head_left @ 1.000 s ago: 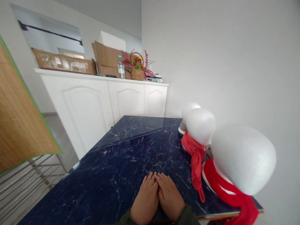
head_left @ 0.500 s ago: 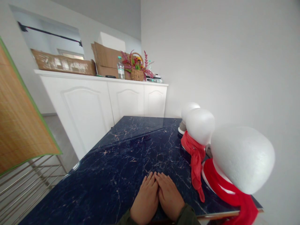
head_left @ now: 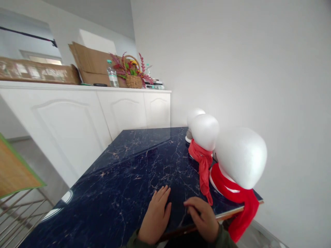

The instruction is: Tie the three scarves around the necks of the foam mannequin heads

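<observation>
My left hand [head_left: 156, 217] lies flat on the dark blue marble table [head_left: 121, 172] near its front edge, fingers stretched out and holding nothing. My right hand [head_left: 203, 217] is beside it, lifted slightly, with its fingers curled inward; nothing shows in them. To the right stand three white foam heads. The nearest foam head [head_left: 240, 156] wears a red scarf [head_left: 238, 201] that hangs over the table edge. The middle foam head [head_left: 205, 131] wears a red scarf [head_left: 203, 163] knotted in front. The far foam head [head_left: 194, 115] is bare.
White cabinets [head_left: 85, 113] stand behind the table, carrying cardboard boxes [head_left: 88, 63], a water bottle [head_left: 112, 74] and a wicker flower basket [head_left: 133, 79]. A bamboo mat [head_left: 12, 172] on a metal rack [head_left: 23, 210] is at the left. A white wall is on the right.
The view has swung right. My hands, which were lying side by side and touching, have moved apart; the right hand has lifted and curled its fingers.
</observation>
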Demonstrator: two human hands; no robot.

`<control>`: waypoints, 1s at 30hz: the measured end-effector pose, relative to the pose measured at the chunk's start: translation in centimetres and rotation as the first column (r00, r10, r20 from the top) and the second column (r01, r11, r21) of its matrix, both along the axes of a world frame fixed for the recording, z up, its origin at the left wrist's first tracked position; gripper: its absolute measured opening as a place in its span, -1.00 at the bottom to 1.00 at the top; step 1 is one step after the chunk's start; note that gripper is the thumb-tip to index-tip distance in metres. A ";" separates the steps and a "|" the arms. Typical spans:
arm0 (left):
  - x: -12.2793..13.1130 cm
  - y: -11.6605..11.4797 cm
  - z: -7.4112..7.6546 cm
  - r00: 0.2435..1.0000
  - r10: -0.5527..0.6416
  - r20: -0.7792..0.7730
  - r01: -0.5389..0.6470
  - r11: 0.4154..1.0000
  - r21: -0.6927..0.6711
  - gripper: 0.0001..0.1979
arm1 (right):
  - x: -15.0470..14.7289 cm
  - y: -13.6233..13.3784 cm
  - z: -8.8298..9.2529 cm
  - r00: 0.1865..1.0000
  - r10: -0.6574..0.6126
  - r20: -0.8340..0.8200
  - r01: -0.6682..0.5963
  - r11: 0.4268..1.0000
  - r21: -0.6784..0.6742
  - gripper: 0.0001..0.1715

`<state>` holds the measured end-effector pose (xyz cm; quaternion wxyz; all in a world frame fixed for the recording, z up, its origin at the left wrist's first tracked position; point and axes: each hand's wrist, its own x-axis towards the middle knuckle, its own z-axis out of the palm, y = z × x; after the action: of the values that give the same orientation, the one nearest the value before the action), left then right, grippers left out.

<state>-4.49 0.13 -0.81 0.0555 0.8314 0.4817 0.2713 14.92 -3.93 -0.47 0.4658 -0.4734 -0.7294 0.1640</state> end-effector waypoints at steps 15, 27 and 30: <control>21.9 3.4 6.0 0.796 -0.323 0.512 0.453 0.879 -0.149 -0.23 | 21.2 4.5 2.9 0.612 -0.681 -0.403 0.655 0.721 -0.224 -0.51; 19.5 -1.6 11.3 0.713 -0.375 0.592 0.469 0.883 -0.006 -0.30 | 18.1 -1.1 6.3 0.782 -0.538 -0.313 0.554 0.831 -0.044 -0.64; 15.4 -3.2 13.2 0.732 -0.378 0.567 0.476 0.879 -0.029 -0.37 | 15.3 -3.0 8.8 0.874 -0.452 -0.181 0.456 0.890 -0.017 -0.67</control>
<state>10.89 -3.11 12.42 0.3227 0.7995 0.2622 0.4335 30.24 -6.96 8.28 0.5615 -0.6083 -0.5549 0.0825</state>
